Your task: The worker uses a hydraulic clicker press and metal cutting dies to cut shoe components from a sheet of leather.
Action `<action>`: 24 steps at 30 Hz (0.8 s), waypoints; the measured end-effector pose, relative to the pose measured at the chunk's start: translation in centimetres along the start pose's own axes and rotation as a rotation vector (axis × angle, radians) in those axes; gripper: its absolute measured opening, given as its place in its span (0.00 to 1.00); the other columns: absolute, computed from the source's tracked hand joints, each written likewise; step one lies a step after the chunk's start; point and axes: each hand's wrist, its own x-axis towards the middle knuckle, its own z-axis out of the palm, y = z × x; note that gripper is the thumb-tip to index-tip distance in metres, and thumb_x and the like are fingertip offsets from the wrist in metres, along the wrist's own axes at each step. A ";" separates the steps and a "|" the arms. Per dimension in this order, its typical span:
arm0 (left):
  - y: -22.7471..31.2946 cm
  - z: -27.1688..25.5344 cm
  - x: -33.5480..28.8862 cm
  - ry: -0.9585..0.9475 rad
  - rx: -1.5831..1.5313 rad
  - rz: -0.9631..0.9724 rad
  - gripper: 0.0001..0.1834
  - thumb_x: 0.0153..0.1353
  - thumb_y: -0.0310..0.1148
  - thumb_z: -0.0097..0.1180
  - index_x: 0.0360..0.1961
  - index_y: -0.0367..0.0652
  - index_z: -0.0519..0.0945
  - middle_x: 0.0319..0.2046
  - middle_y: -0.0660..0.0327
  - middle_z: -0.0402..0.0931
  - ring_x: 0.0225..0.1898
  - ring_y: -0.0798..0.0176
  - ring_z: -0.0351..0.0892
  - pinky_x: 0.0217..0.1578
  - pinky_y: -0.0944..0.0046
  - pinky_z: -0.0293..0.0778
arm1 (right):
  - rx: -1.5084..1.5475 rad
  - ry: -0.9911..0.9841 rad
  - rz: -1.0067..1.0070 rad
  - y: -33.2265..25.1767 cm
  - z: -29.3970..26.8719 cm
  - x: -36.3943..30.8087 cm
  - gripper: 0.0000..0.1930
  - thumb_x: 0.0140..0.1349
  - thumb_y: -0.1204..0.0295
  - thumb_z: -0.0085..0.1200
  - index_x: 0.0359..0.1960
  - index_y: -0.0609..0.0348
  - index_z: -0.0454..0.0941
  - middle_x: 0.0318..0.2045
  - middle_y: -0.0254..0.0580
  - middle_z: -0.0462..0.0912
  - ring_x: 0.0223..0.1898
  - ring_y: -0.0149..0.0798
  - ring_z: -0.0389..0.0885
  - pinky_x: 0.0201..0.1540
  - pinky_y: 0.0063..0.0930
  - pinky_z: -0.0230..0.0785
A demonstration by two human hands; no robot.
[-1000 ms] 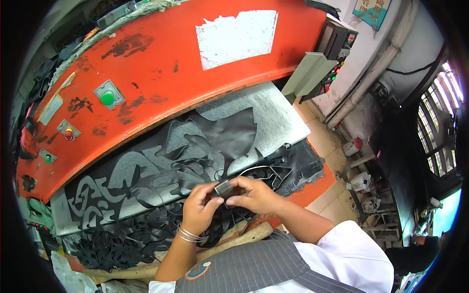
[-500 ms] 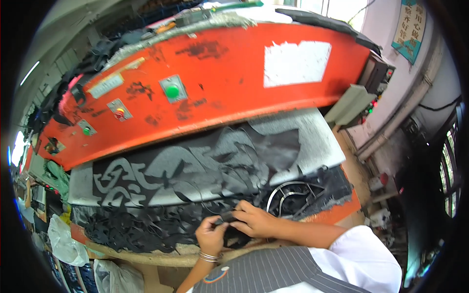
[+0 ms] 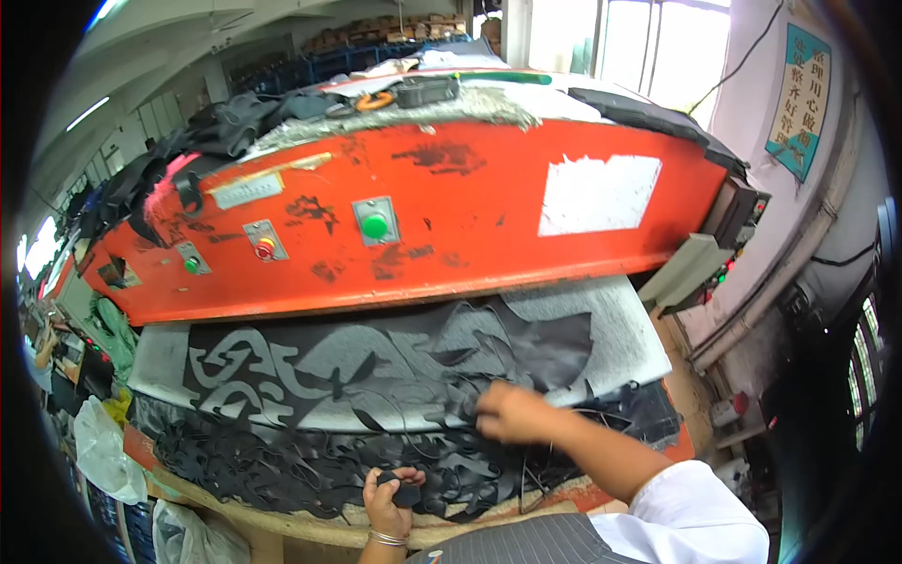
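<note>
My left hand [image 3: 384, 500], with bracelets at the wrist, is closed around a small black cut piece [image 3: 402, 491] of leather-like sheet near the front edge of the bench. Farther forward and to the right, my right hand [image 3: 512, 414] has its fingers curled at the near edge of a large black sheet [image 3: 554, 348] with many shapes cut out of it. What those fingers hold, if anything, is hidden. This sheet lies on a pale grey cutting board [image 3: 629, 329]. Partly behind my right forearm is a thin metal cutting die [image 3: 524, 475].
A heap of black offcuts [image 3: 254, 470] fills the ledge before the board. Behind stands an orange press beam [image 3: 470, 254] with a green button [image 3: 375, 226] and a red button [image 3: 265, 248]. Plastic bags [image 3: 108, 451] hang at the left; a control box [image 3: 733, 221] is at the right.
My hands were together over the offcuts and are now apart. The right has moved forward to the cut sheet; the left has drawn back with the black piece. The view has tilted up.
</note>
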 end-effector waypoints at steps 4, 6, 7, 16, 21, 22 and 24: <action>-1.1 -2.8 -0.1 -0.041 -0.057 -0.064 0.09 0.56 0.22 0.47 0.37 0.43 0.64 0.28 0.53 0.75 0.25 0.58 0.76 0.33 0.52 0.78 | -0.094 -0.546 -0.183 -4.5 3.7 -2.0 0.23 0.61 0.55 0.52 0.56 0.50 0.72 0.46 0.53 0.75 0.47 0.55 0.77 0.49 0.46 0.71; -1.8 -3.3 -0.8 0.002 0.102 -0.121 0.09 0.58 0.20 0.48 0.38 0.43 0.65 0.25 0.57 0.72 0.22 0.63 0.72 0.29 0.57 0.77 | -0.048 -0.620 -0.302 -6.0 -0.5 -0.1 0.32 0.59 0.47 0.54 0.61 0.49 0.68 0.49 0.54 0.75 0.51 0.56 0.76 0.49 0.47 0.71; -1.7 -2.5 -1.1 -0.008 0.221 -0.096 0.12 0.58 0.20 0.50 0.43 0.41 0.67 0.24 0.60 0.69 0.21 0.68 0.70 0.27 0.63 0.76 | -0.081 -0.428 -0.292 -7.4 -3.9 1.4 0.32 0.58 0.47 0.56 0.59 0.51 0.70 0.50 0.53 0.75 0.52 0.56 0.76 0.51 0.46 0.70; -0.7 -0.8 1.7 -0.099 0.404 -0.162 0.11 0.60 0.21 0.50 0.45 0.35 0.72 0.22 0.63 0.70 0.20 0.72 0.70 0.25 0.68 0.75 | -0.499 0.870 -0.010 -7.8 -33.2 24.8 0.48 0.45 0.33 0.58 0.60 0.57 0.70 0.54 0.60 0.75 0.57 0.57 0.73 0.58 0.44 0.67; -0.2 -0.4 2.2 -0.087 0.404 -0.197 0.10 0.62 0.21 0.49 0.45 0.35 0.72 0.21 0.63 0.70 0.20 0.72 0.69 0.25 0.68 0.74 | -0.342 0.804 0.193 -7.4 -31.7 27.0 0.47 0.41 0.35 0.63 0.54 0.64 0.74 0.54 0.55 0.76 0.56 0.47 0.75 0.55 0.38 0.69; -0.4 -0.6 2.3 -0.103 0.420 -0.196 0.10 0.62 0.21 0.49 0.45 0.35 0.72 0.21 0.63 0.70 0.20 0.72 0.69 0.25 0.68 0.75 | -0.226 0.696 0.172 -9.7 -32.1 24.0 0.54 0.40 0.46 0.65 0.61 0.77 0.59 0.57 0.68 0.70 0.61 0.54 0.70 0.61 0.37 0.64; -0.5 -0.2 2.3 -0.117 0.427 -0.208 0.10 0.62 0.22 0.49 0.45 0.36 0.72 0.21 0.63 0.70 0.20 0.72 0.69 0.25 0.68 0.75 | -0.236 0.717 0.175 -10.6 -31.7 21.8 0.56 0.34 0.32 0.65 0.48 0.82 0.72 0.48 0.72 0.76 0.54 0.58 0.76 0.56 0.41 0.70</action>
